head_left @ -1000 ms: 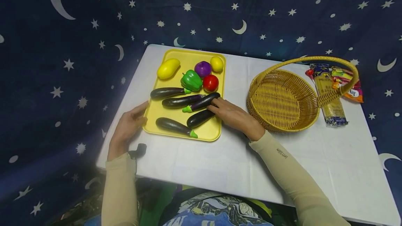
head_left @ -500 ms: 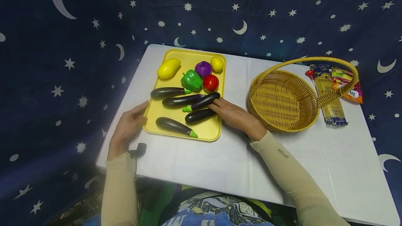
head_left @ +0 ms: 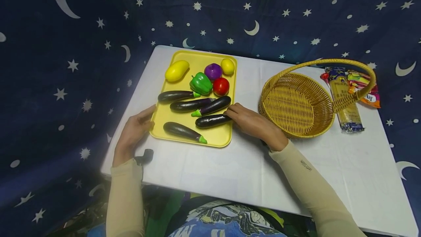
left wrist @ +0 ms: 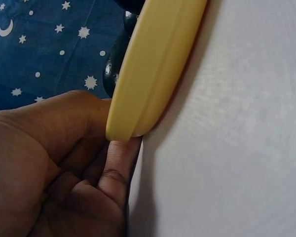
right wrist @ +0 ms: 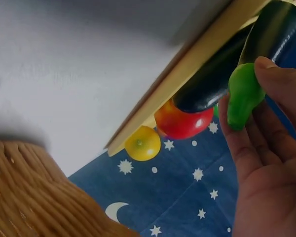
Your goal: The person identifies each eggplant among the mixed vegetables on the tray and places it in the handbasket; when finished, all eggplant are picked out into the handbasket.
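My left hand (head_left: 133, 131) holds the left edge of a yellow tray (head_left: 157, 125); in the left wrist view the tray's rim (left wrist: 153, 64) lies against thumb and fingers. With my right hand (head_left: 253, 123) I pinch the green stem end (right wrist: 244, 96) of a dark eggplant (head_left: 213, 121) at the tray's right side. Above it lies another eggplant (head_left: 215, 106), which overlaps an eggplant (head_left: 190, 105) to its left. One more eggplant (head_left: 175, 96) lies farther back, and another (head_left: 182, 131) is near the front edge.
The tray also bears a mango (head_left: 177, 71), a green bell pepper (head_left: 201, 83), a tomato (head_left: 221, 86), a purple round vegetable (head_left: 213, 71) and a lemon (head_left: 227, 66). A wicker basket (head_left: 263, 111) stands to the right, beside a noodle packet (head_left: 348, 114) and a colourful packet (head_left: 373, 98).
My right hand has drawn back slightly to the right, and the eggplant in it now lies more level, with more of it showing. My left hand has stayed at the tray's edge.
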A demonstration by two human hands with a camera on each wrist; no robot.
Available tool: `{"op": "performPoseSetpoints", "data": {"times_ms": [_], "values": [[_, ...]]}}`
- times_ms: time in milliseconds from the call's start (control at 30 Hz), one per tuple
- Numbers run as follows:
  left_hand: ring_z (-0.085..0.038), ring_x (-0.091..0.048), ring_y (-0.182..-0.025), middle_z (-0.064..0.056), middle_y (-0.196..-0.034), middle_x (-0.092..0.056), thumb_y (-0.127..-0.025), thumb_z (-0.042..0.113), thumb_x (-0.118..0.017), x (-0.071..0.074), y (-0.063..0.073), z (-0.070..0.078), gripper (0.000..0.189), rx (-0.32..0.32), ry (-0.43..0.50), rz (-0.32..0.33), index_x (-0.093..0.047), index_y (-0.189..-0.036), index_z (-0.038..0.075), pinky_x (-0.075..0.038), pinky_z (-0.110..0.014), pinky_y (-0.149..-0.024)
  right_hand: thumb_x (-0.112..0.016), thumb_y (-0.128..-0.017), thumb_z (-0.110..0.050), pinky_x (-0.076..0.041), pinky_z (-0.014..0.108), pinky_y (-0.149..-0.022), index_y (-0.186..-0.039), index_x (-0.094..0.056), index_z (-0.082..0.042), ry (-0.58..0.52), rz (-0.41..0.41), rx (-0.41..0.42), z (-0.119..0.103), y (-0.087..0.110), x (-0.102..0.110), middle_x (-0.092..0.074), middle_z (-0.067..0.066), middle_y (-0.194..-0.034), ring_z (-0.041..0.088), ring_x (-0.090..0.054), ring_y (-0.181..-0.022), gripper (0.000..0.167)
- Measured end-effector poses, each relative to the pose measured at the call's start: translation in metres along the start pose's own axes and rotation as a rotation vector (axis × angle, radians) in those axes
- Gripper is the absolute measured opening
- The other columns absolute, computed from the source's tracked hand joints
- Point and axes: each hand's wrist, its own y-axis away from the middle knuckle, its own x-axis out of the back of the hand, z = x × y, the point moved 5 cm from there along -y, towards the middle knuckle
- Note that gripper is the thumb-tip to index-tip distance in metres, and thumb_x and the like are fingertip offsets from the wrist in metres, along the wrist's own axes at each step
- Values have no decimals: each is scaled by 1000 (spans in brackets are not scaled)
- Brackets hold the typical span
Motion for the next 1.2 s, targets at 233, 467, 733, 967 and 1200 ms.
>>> {"op": "performPoseSetpoints", "data": {"times_ms": [233,467,733,967,1200], "values": [[-34,-35,-162,-4,-167,-49,-99,10,-67,1,1,1,68,-15,-4,0,-48,-161,30,-26,-57,-135,-71,-98,0,-61,35,-94,-128,-68,-12,-26,42,6,-5,5,11,-67,4,-119,22,-62,-108,32],[-34,-34,-163,-5,-167,-48,-99,10,-67,0,1,2,68,-3,-3,2,-48,-161,30,-25,-58,-136,-74,-96,1,-61,34,-91,-124,-70,-11,-60,82,25,-8,8,18,-69,4,-118,21,-62,-106,31],[-34,-34,-163,-5,-166,-49,-99,10,-67,0,1,2,67,-17,-16,6,-48,-161,29,-25,-57,-136,-78,-93,2,-62,35,-95,-122,-70,-10,-56,148,47,-11,15,29,-69,4,-118,22,-63,-109,33],[-34,-35,-162,-4,-166,-50,-99,11,-67,1,1,3,67,-14,-9,6,-48,-161,30,-26,-57,-135,-77,-92,3,-63,36,-93,-121,-70,-7,-42,192,63,-13,27,41,-68,6,-117,22,-63,-109,32],[-34,-33,-163,-4,-167,-49,-99,11,-68,1,1,2,68,5,-15,8,-48,-160,33,-24,-59,-136,-81,-86,6,-64,36,-88,-118,-69,-6,-13,248,74,-13,51,58,-66,7,-117,21,-64,-107,36]]}}
